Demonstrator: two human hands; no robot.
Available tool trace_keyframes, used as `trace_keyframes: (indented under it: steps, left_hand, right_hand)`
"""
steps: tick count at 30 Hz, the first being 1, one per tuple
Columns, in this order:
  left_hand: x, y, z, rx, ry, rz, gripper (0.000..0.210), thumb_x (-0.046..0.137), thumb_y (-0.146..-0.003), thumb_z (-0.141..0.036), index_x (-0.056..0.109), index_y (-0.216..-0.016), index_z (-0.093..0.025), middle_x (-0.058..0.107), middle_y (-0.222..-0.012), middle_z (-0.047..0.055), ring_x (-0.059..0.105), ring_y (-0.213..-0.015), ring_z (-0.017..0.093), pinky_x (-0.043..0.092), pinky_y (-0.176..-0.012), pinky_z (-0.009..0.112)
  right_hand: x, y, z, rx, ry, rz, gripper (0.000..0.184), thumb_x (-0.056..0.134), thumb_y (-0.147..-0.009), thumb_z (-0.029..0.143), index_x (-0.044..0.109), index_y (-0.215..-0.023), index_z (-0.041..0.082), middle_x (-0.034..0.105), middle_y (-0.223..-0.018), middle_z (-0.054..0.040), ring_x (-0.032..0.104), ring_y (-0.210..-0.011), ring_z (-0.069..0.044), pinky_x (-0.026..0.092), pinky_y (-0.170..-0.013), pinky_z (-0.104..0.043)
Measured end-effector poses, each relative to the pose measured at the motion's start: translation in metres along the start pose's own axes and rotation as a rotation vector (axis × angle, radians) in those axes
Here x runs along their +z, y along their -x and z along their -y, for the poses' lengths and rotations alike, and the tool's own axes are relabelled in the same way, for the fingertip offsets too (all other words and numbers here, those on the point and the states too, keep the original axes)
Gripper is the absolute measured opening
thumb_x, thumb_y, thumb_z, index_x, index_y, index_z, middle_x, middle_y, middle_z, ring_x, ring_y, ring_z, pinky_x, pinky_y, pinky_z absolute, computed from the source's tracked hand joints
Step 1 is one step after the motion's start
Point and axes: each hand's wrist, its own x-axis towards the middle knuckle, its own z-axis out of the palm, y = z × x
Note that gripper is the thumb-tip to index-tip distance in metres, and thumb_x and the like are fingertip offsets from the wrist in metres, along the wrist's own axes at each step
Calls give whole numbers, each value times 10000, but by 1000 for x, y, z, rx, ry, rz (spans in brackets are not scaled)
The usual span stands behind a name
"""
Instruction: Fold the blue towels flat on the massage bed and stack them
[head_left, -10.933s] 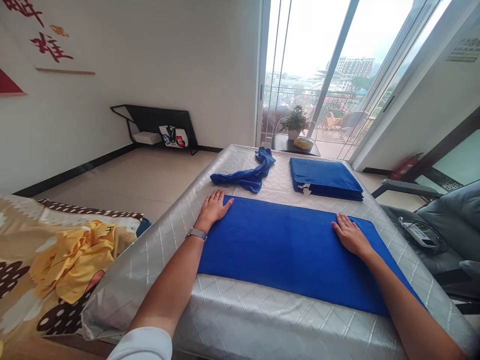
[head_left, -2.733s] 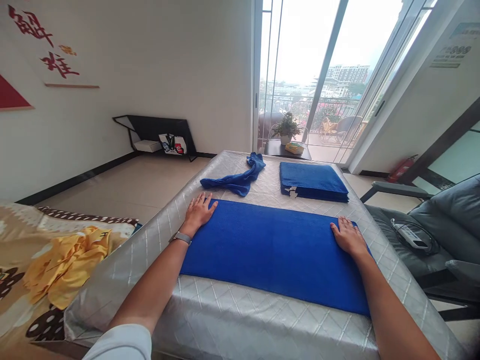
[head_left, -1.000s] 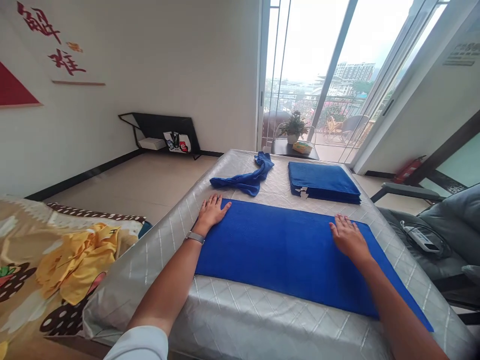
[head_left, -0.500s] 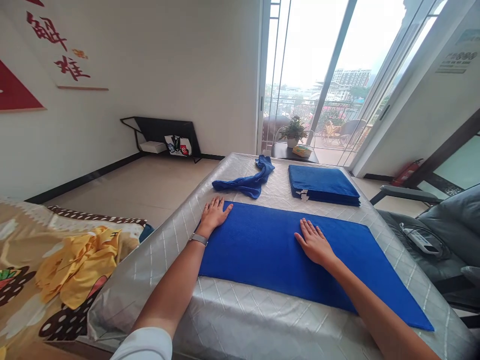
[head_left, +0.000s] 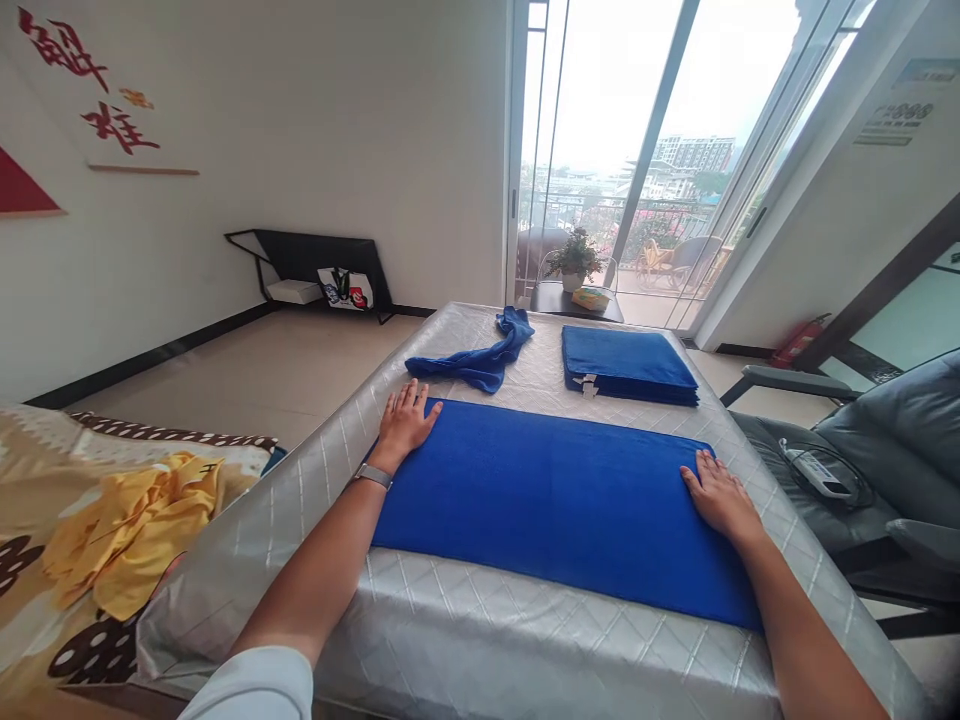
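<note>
A blue towel [head_left: 547, 500] lies spread flat across the silver quilted table cover [head_left: 480, 640]. My left hand [head_left: 405, 420] rests open on its far left corner, fingers extended and pointing away from me. At the right end, my right hand [head_left: 721, 492] lies flat on the cloth near the far right corner, fingers stretched out. Beyond the towel, a crumpled blue towel [head_left: 480, 362] sits to the left. A stack of folded blue towels [head_left: 628, 362] with white tags stands to the right.
Left of the table, yellow cloth [head_left: 139, 525] lies on a patterned cover [head_left: 30, 450]. A grey armchair [head_left: 892, 440] holding a white power strip [head_left: 817, 472] is close on the right. Behind the table, a small black stand bears a potted plant [head_left: 576, 262] before the glass door.
My right hand has slid rightward over the towel, from its middle to its right end. My left hand stays at the far left corner. The view has shifted slightly right.
</note>
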Motion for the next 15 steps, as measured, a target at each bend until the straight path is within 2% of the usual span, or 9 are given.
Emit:
trace_keyframes:
  steps: [3,5,7,9,11,13,15]
  left_hand:
    - [-14,10,-28,72,13,-73,598,255,-1042,-417,403,-1537,-115,268,-1653,127,232,-1530,272,168,-1246,488]
    - [-23,23,-62,190,72,-37,577,230,-1049,-381,441,-1513,-112,317,-1634,126,262,-1521,260,203,-1241,463]
    - [-27,41,-103,377,143,39,591,218,-1057,-428,441,-1517,-132,341,-1626,110,278,-1515,231,217,-1243,411]
    - [-27,60,-143,538,194,83,640,216,-1051,-532,370,-1560,-175,318,-1637,83,233,-1530,208,174,-1259,395]
    - [-23,76,-172,615,227,141,698,201,-1036,-607,318,-1584,-190,293,-1646,79,202,-1538,202,147,-1265,392]
    - [-19,85,-186,624,240,204,750,180,-1021,-651,292,-1593,-179,269,-1651,91,187,-1541,211,131,-1266,399]
    - [-18,89,-184,600,237,254,789,165,-1010,-678,276,-1597,-163,237,-1657,103,167,-1545,221,115,-1266,411]
  right_hand:
    - [-3,3,7,12,-1,11,768,103,-1002,516,178,-1616,60,163,-1691,-92,142,-1549,-250,137,-1253,-454]
    - [-4,4,9,12,2,8,763,104,-1004,512,185,-1615,63,170,-1690,-89,143,-1549,-245,135,-1253,-448]
    - [-3,5,9,9,0,-2,761,102,-1004,513,188,-1615,66,179,-1689,-87,140,-1549,-241,134,-1253,-448]
    - [-3,5,8,7,-8,-10,764,99,-1004,518,187,-1615,67,180,-1689,-85,140,-1549,-238,133,-1253,-449]
    - [-3,5,8,10,-17,-10,768,95,-1004,523,184,-1616,68,176,-1690,-81,144,-1548,-239,135,-1252,-450]
    - [-3,6,9,12,-24,-8,767,94,-1004,523,187,-1615,68,174,-1690,-79,147,-1548,-238,136,-1252,-449]
    - [-4,6,10,10,-25,-13,767,94,-1004,520,195,-1613,65,177,-1689,-80,148,-1547,-237,134,-1252,-446]
